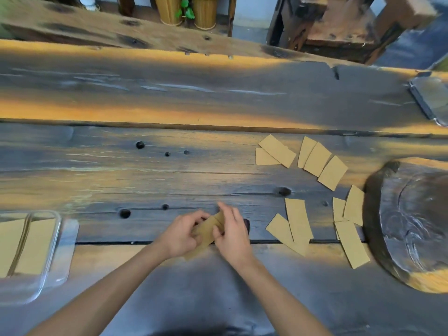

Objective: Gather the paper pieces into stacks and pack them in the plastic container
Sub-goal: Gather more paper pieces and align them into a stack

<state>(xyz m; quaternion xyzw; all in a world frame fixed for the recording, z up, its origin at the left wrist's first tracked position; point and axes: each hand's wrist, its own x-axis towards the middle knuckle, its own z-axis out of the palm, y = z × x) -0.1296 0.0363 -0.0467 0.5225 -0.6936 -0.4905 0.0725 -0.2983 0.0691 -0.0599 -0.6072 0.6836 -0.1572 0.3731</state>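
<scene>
Both hands hold one stack of tan paper pieces [208,231] just above the wooden table, near its front. My left hand [180,235] grips the stack's left side with curled fingers. My right hand [232,230] grips its right side, fingers over the top edge. Several loose tan paper pieces [322,166] lie scattered on the table to the right, some overlapping. More loose pieces [297,220] lie closer to my right hand. A clear plastic container [52,251] sits at the left edge with tan stacks [31,246] inside it.
A dark round wooden slab [412,226] lies at the right, touching some pieces. A clear lid or tray [429,98] sits at the far right. Beyond the table stand woven baskets [204,12] with a green plant and dark wooden furniture [339,25].
</scene>
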